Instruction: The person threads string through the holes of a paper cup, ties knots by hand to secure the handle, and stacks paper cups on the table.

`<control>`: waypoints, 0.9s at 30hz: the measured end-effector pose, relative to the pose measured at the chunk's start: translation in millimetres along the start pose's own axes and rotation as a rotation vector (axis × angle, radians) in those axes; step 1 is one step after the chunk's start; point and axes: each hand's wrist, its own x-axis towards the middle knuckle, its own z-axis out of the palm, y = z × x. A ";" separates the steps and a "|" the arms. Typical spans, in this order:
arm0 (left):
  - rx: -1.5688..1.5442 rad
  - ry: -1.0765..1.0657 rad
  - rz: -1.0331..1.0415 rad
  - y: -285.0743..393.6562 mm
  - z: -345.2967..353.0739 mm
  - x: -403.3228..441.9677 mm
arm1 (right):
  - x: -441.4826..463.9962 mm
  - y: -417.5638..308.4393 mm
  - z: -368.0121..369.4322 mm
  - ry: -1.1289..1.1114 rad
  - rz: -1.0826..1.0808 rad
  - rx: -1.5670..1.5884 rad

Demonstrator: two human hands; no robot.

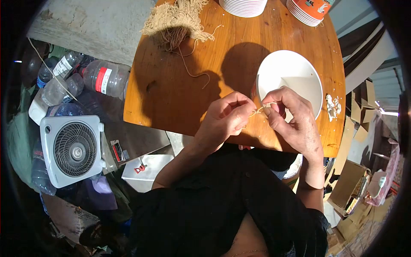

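Near the front edge of the wooden table (171,98), my left hand (229,118) pinches a thin, light string (258,110). My right hand (291,118) pinches the same string a little to the right, and a small loop shows between the two hands. Right behind my right hand stands a large white paper tub (295,70), its open mouth facing up. A pile of beige strings (177,21) lies at the table's back left, with one loose strand trailing toward the middle.
Stacked white tubs (243,6) and an orange printed stack (309,9) stand at the back. White scraps (332,107) lie at the right edge. Left of the table are a white fan (76,150) and large plastic bottles (105,79). Cardboard boxes (349,186) sit at the right.
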 end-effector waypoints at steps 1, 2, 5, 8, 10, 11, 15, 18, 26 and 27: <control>0.000 0.000 0.000 0.9 -0.1 -0.2 | -0.1 1.8 0.2 0.008 -0.023 -0.009; -0.045 -0.026 0.000 2.2 -0.4 -0.8 | -0.3 3.3 0.6 0.015 -0.046 -0.016; -0.030 -0.004 -0.006 4.3 3.4 -1.5 | 0.0 6.3 1.5 0.025 -0.076 -0.029; 0.181 0.048 0.066 2.9 5.4 -2.1 | -0.1 5.4 1.5 0.032 -0.066 -0.024; 0.330 0.051 0.146 1.0 5.5 -2.3 | -0.1 3.9 1.8 0.036 -0.055 -0.018; 0.321 0.070 0.177 -0.6 5.5 -2.2 | 0.0 3.4 1.8 0.039 -0.044 -0.012; 0.421 0.099 0.269 -5.1 4.5 -1.7 | 1.3 4.0 0.8 0.047 -0.053 -0.005; 0.414 0.110 0.245 -3.8 5.7 -2.3 | 1.5 5.3 -0.1 0.082 -0.057 0.018; 0.427 0.117 0.244 -5.2 1.8 -2.8 | 5.5 -2.6 -5.1 0.088 -0.085 -0.143; 0.425 0.119 0.232 -5.2 1.8 -3.3 | 3.9 -1.3 -5.3 0.166 -0.148 -0.170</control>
